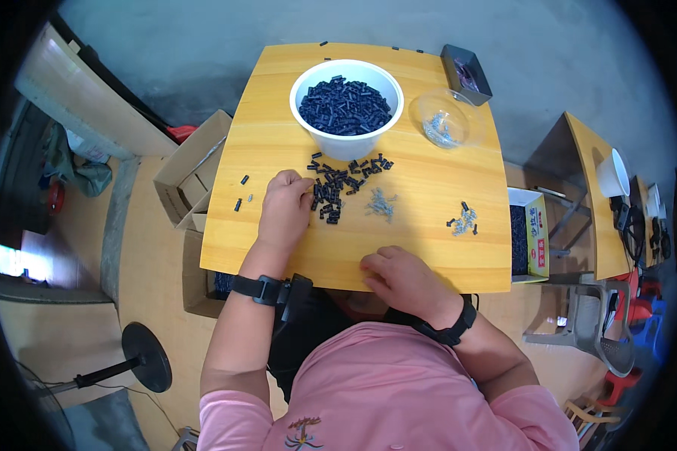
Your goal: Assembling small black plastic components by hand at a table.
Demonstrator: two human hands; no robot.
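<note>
My left hand reaches to the left edge of a loose pile of small black cylindrical pieces on the wooden table. Its fingers are bent together against the pieces, and what lies between the tips is hidden. By the table's near edge, my right hand is curled with thumb and fingers drawn in; anything in it is too small to see. A little heap of small silvery metal parts lies between the hands, right of the black pile. Beyond the pile stands a white tub full of similar black pieces.
A clear round dish with silvery parts and a dark box sit at the far right of the table. Another silvery heap lies near its right edge. Cardboard boxes stand left; a yellow-and-white box stands right.
</note>
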